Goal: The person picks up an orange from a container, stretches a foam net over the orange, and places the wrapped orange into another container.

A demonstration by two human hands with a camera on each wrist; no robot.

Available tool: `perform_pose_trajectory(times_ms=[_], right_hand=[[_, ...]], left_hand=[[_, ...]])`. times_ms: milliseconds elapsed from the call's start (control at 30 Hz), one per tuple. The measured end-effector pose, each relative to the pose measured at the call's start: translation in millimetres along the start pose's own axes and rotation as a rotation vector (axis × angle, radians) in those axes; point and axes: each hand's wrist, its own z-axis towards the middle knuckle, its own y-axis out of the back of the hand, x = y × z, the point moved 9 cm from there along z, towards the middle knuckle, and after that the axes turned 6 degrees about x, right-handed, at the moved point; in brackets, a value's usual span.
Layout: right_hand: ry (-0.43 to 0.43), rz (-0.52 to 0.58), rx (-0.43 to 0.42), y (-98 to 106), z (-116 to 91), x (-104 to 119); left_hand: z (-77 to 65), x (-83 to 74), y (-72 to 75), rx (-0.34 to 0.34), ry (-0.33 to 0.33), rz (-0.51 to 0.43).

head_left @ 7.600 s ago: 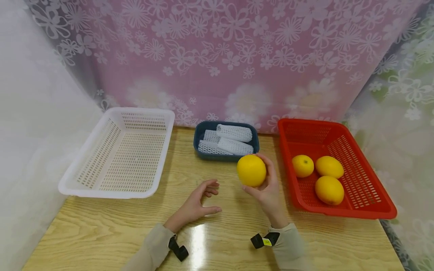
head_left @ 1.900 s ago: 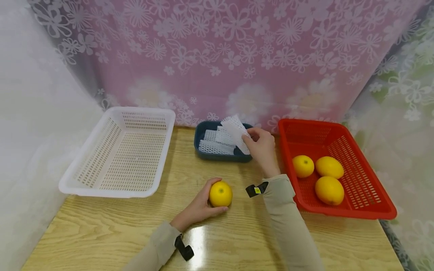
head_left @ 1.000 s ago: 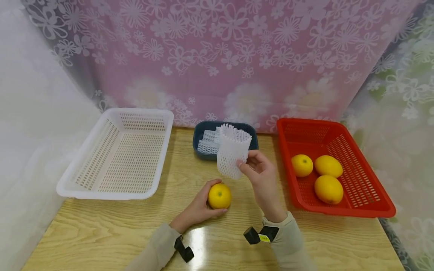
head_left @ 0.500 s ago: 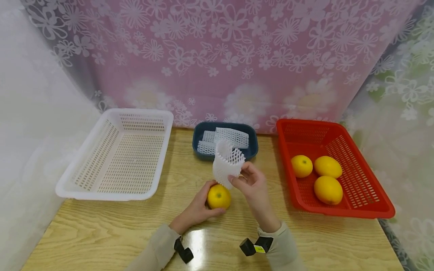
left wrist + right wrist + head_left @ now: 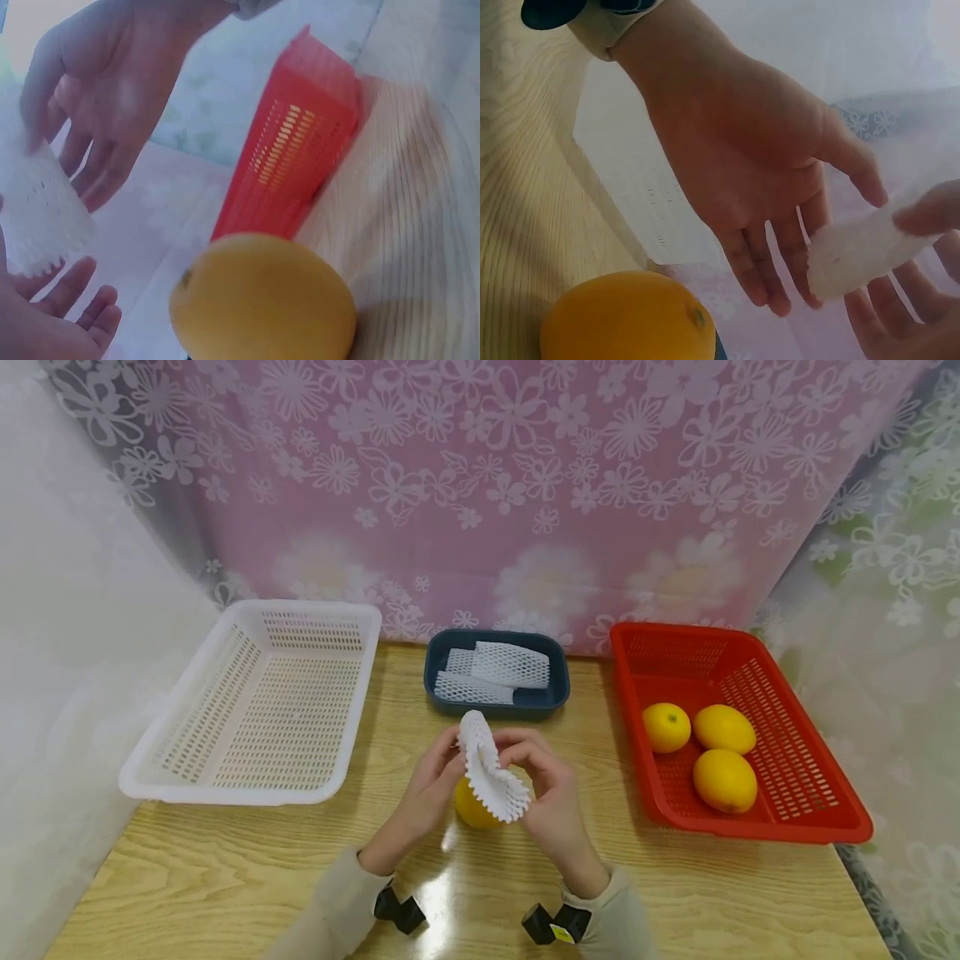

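Observation:
In the head view my right hand (image 5: 551, 802) pinches a white foam fruit net (image 5: 491, 768), whose toothed open end faces the camera. My left hand (image 5: 420, 797) is at the net's other side. The right wrist view shows the left hand (image 5: 742, 142) with nearly straight fingers touching the net's edge (image 5: 855, 259), and the right thumb (image 5: 930, 210) pressing on the net. Below the net a yellow citrus fruit (image 5: 472, 810) rests on the table, partly hidden; no hand grips it. It fills the foreground of the left wrist view, this same fruit (image 5: 262, 300).
Behind the hands stands a dark blue tray (image 5: 543, 700) with several foam nets (image 5: 510, 665). A white basket (image 5: 352, 727) is at the left. At the right, a red basket (image 5: 817, 827) contains 3 yellow fruits (image 5: 724, 781). A floral curtain (image 5: 480, 527) hangs behind the table.
The right hand took a net from the tray and brought it toward me over the fruit. The left hand let go of the fruit and rose to the net.

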Motion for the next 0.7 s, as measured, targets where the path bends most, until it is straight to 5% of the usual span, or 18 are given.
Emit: perform_pose_trajectory(times_ms=[267, 700], right_hand=[[0.075, 0.025, 0.041, -7.2, -2.0, 10.8], [-0.012, 0.076, -0.036, -4.0, -6.1, 2.7]], left_hand=[[-0.9, -20.8, -4.6, -0.06, -0.133, 0.064], [-4.8, -43.2, -7.1, -0.091, -0.148, 0.074]])
